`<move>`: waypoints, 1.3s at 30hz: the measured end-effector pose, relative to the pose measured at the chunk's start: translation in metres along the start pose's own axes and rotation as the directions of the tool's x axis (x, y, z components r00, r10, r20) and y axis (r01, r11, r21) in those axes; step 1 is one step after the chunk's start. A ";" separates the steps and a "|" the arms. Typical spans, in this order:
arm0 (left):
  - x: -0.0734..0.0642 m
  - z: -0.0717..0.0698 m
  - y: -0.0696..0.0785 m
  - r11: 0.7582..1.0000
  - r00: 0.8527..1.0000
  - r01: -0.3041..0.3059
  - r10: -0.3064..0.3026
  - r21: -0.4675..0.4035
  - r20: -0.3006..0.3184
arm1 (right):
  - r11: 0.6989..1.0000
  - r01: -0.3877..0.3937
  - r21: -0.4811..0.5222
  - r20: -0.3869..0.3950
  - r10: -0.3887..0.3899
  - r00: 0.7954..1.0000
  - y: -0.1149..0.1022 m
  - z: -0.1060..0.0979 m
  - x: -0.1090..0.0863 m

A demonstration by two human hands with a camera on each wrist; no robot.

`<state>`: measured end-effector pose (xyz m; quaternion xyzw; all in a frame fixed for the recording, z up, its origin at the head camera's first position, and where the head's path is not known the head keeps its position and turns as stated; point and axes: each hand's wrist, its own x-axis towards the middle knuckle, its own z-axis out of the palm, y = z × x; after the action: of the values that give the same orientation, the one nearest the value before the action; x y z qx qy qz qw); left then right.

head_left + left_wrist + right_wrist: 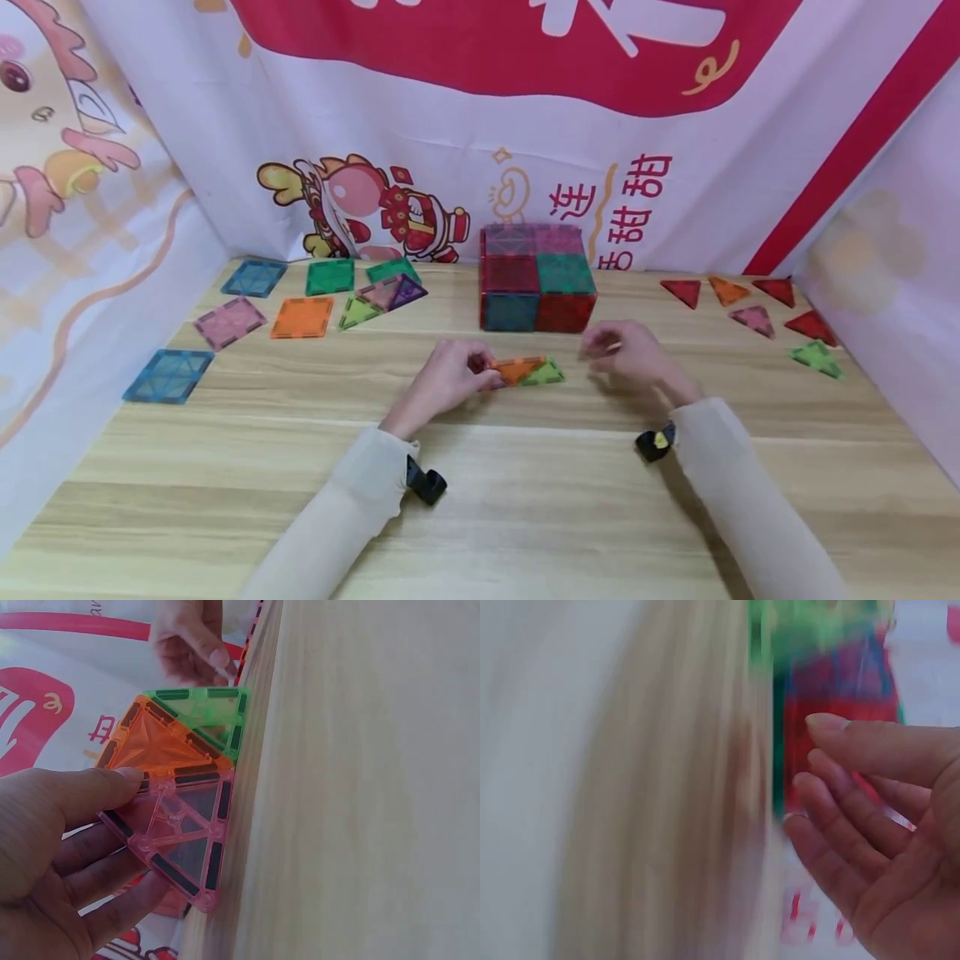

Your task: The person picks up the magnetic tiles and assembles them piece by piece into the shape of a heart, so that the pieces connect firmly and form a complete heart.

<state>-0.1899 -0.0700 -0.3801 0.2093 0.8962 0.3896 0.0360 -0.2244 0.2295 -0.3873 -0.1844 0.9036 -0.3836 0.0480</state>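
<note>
My left hand pinches a flat row of joined triangular magnetic tiles, upright just over the wooden table. In the left wrist view the row has a pink triangle, an orange triangle and a light green triangle, edge to edge. The thumb lies on the orange tile, with the other fingers behind the pink one. Right of the row, my right hand hovers with loosely bent fingers and holds nothing. Behind both hands stands a box of coloured magnetic tiles, with red, blue, green and purple squares.
On the left lie several square tiles, among them an orange square and a blue square, plus a small joined group. Loose triangles, including a green one, lie at the right. A printed cloth hangs behind.
</note>
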 end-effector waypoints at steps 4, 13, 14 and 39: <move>-0.003 -0.010 -0.005 0.999 0.999 0.031 -0.030 0.035 -0.021 | 0.989 -0.131 -0.068 -0.130 0.122 0.984 0.034 -0.037 -0.006; -0.012 -0.038 -0.031 0.993 0.991 0.093 -0.086 0.069 -0.099 | 0.867 -0.481 -0.130 -0.193 0.454 0.870 0.101 -0.126 -0.028; -0.013 -0.041 -0.034 0.992 0.990 0.092 -0.082 0.085 -0.118 | 0.861 -0.486 -0.147 -0.193 0.457 0.868 0.107 -0.132 -0.030; -0.006 -0.096 -0.085 0.940 0.924 0.301 -0.246 0.159 -0.293 | 0.824 -0.479 -0.302 -0.118 0.466 0.877 0.148 -0.159 -0.023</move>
<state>-0.2356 -0.1904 -0.3748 0.0293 0.9478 0.3131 -0.0531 -0.2828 0.4401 -0.3818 0.0472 0.9720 -0.2103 0.0931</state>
